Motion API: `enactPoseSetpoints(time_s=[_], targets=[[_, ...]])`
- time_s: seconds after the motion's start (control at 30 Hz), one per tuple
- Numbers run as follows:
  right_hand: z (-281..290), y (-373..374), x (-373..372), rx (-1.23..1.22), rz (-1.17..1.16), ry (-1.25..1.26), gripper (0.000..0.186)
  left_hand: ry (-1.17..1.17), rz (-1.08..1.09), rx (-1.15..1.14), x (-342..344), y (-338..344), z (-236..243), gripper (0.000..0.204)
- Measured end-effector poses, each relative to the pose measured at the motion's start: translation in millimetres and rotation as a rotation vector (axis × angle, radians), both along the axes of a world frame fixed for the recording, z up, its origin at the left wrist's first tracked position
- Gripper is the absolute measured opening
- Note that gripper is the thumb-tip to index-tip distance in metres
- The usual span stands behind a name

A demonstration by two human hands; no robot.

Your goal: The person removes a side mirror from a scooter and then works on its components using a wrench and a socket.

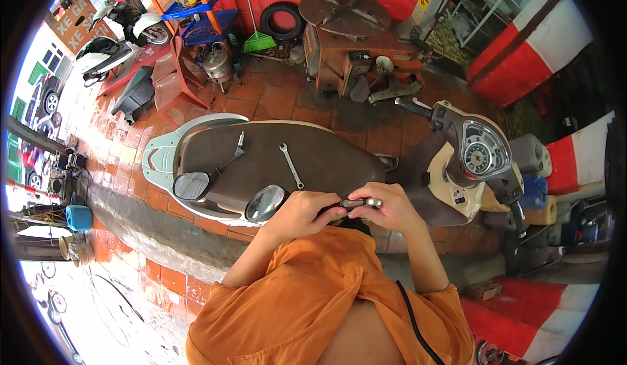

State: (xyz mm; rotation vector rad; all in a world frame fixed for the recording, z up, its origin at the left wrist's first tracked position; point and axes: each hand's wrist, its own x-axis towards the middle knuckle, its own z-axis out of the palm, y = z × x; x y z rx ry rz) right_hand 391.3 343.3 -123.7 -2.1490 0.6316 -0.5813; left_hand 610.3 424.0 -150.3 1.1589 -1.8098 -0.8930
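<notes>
Close in front of me, my left hand [302, 212] is closed around the dark stem of a scooter mirror [264, 203]; its glass shows left of my hand, and the part behind my fingers is hidden. My right hand [390, 207] pinches the silver metal fitting [372, 203] at the stem's other end. Beyond my hands, an open-end wrench [291, 166] lies on the long brown scooter seat [339, 159]. A second mirror [191, 185] rests at the seat's near left, its stem pointing away with a metal end.
The scooter's dashboard [482, 153] and handlebars are at the right. A red chair [171, 78], a tire [282, 20] and a tire-changing machine [346, 12] stand beyond the scooter. Jugs [534, 190] sit at far right. A raised concrete edge [150, 224] runs along the near left.
</notes>
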Motion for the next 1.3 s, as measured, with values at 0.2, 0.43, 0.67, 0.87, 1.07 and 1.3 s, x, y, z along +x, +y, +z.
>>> enactPoseSetpoints(time_s=[0.2, 0.43, 0.67, 0.87, 1.07, 1.3], targets=[[-11.1, -2.5, 3.2, -0.063, 0.046, -0.057, 0.026, -0.001, -0.007, 0.011, 1.2, -2.6, -0.8, 0.020], [-10.2, -8.1, 6.4, -0.148, 0.014, -0.100, 0.020, -0.002, 0.019, -0.023, 2.1, -5.4, -2.1, 0.021], [-29.2, -7.8, 3.9, 0.005, 0.009, -0.085, 0.022, 0.014, 0.032, 0.032, 2.6, -2.0, -7.2, 0.022], [-28.7, -8.2, 3.9, -0.007, -0.002, -0.057, 0.022, 0.013, 0.031, 0.050, 1.5, -3.0, -7.4, 0.022], [-27.9, -15.9, -0.1, -0.032, 0.030, -0.038, 0.025, -0.020, -0.010, 0.003, -1.9, -5.0, -9.5, 0.017], [-22.0, -14.9, 2.7, 0.167, 0.125, -0.024, 0.026, 0.016, -0.019, 0.009, -0.6, -5.0, -9.6, 0.015]])
